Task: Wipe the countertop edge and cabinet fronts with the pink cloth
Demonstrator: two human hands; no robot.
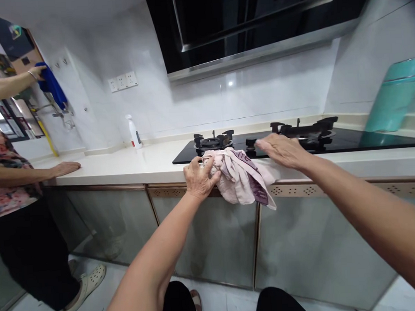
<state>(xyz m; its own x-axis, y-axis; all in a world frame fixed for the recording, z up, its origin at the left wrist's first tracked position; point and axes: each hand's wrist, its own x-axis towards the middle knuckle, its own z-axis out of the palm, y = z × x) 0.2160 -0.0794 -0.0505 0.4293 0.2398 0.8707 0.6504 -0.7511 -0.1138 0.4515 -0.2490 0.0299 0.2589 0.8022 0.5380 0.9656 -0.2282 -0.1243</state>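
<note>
A pale pink towel (pixel 238 179) with a purple patterned band lies bunched at the front edge of the cooktop and hangs over the counter's edge. My left hand (pixel 200 178) grips its left side, the thumb and fingers pressing into the cloth. To the right, my right hand (pixel 282 150) reaches over the front of the black gas cooktop (pixel 353 141), fingers bent and close together. A black knob (pixel 251 144) shows just left of its fingertips. Whatever lies beneath those fingers is hidden by the hand.
Pan supports (pixel 213 140) stand on the cooktop below a black range hood (pixel 256 23). A teal container (pixel 394 97) is at the right, a white spray bottle (pixel 134 133) at the wall. At left another person (pixel 7 175) holds a blue cloth (pixel 52 87), one hand on the counter (pixel 104 168).
</note>
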